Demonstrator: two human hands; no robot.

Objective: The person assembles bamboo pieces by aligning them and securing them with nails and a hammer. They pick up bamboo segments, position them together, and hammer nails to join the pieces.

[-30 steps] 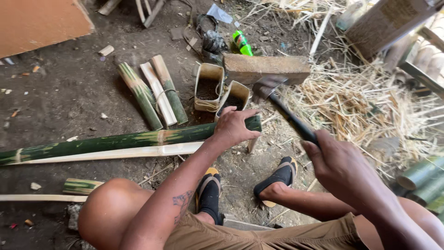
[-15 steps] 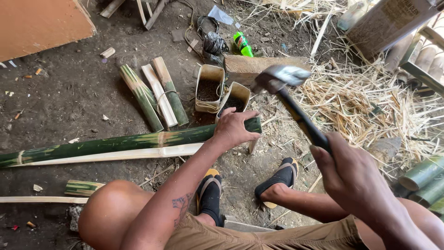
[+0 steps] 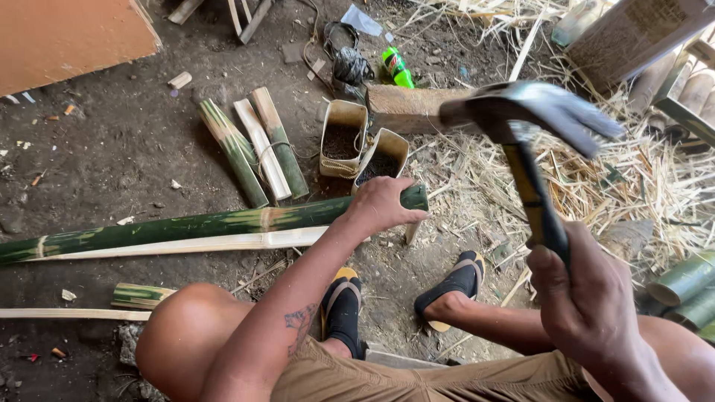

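A: Gripping the hammer handle low, the right hand is closing fully around it; the head is hanging up at 12 o'clock from that fist.

B: And the left hand is clamping the green bamboo pole near its end, at 9 o'clock from the hammer. I am judging 1 clean blow needs fingers kept back from the end.

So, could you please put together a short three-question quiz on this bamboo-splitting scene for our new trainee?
1. True or false: the left hand rests on the end of the long green bamboo pole.
2. What does the right hand hold? A) a saw B) a claw hammer C) a brush
3. How many short split bamboo pieces lie side by side beyond the pole?

Key: 1 true; 2 B, raised above the straw; 3 three.
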